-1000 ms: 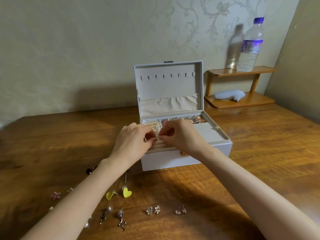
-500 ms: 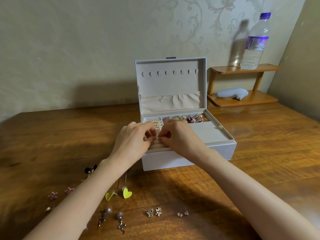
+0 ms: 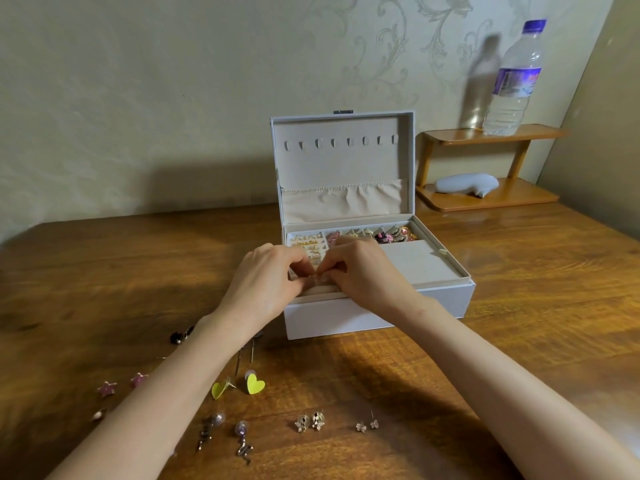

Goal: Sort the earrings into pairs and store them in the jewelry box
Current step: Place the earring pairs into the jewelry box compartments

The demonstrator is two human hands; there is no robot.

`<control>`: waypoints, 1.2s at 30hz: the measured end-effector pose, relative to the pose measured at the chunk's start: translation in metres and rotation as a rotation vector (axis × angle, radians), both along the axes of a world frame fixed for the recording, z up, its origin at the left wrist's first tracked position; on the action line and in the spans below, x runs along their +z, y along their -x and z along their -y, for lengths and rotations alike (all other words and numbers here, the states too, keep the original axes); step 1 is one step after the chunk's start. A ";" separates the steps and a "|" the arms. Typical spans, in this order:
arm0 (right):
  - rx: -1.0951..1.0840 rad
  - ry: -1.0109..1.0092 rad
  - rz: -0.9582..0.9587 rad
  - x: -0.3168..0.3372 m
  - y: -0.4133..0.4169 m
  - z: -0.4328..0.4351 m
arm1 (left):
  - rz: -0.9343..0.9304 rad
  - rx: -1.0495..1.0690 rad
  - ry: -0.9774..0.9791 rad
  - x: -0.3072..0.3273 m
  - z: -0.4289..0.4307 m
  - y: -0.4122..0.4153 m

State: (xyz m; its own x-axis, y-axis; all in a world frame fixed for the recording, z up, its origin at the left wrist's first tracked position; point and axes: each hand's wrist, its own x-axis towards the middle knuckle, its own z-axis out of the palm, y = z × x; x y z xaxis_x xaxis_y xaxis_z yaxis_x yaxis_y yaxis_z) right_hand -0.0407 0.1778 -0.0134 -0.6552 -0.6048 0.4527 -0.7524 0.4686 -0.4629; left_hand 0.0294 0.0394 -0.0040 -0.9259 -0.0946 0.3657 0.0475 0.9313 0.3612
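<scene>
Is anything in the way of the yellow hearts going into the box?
Nothing tall. The lid is open; thin pins lie flat between the hearts and the box. Left hand and right hand crowd its front-left slots.

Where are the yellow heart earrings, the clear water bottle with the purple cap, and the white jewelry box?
Yellow heart-shaped earrings (image 3: 255, 384): head view, the right heart's face.
Clear plastic water bottle with purple cap (image 3: 509, 105): head view, its lower body.
White jewelry box (image 3: 346, 318): head view, its front wall.
</scene>
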 end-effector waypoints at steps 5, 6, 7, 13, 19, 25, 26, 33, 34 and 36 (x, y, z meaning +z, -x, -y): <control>-0.033 0.009 -0.006 -0.003 0.001 0.001 | -0.081 0.003 0.203 -0.003 0.001 0.002; -0.036 0.012 -0.010 -0.003 0.001 0.002 | -0.095 0.003 0.225 -0.004 0.002 0.003; -0.037 0.014 -0.015 -0.004 0.001 0.002 | -0.107 0.005 0.245 -0.006 0.003 0.003; -0.036 0.004 -0.032 -0.006 0.001 0.002 | -0.094 0.005 0.301 -0.007 0.006 0.002; -0.031 0.049 -0.026 0.007 -0.011 -0.013 | -0.104 0.016 0.222 0.003 0.007 -0.014; 0.148 0.008 0.122 0.005 -0.056 -0.064 | -0.059 -0.098 0.050 0.007 0.004 -0.077; 0.173 -0.048 0.151 0.000 -0.065 -0.071 | 0.001 -0.120 0.031 0.002 0.002 -0.087; 0.200 -0.190 0.135 -0.023 -0.096 -0.075 | 0.237 -0.256 0.044 -0.033 -0.011 -0.112; 0.195 -0.192 0.120 -0.024 -0.099 -0.071 | 0.225 -0.267 0.045 -0.035 -0.012 -0.112; 0.195 -0.203 0.090 -0.025 -0.104 -0.062 | 0.201 -0.277 0.063 -0.036 -0.015 -0.112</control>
State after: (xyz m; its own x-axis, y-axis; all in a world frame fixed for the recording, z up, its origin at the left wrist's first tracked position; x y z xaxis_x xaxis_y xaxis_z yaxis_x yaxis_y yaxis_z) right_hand 0.0632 0.2395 -0.0386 -0.5496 -0.7956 0.2548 -0.7976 0.4089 -0.4434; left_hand 0.1418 0.0543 -0.0403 -0.9673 0.1876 0.1707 0.2356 0.9136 0.3313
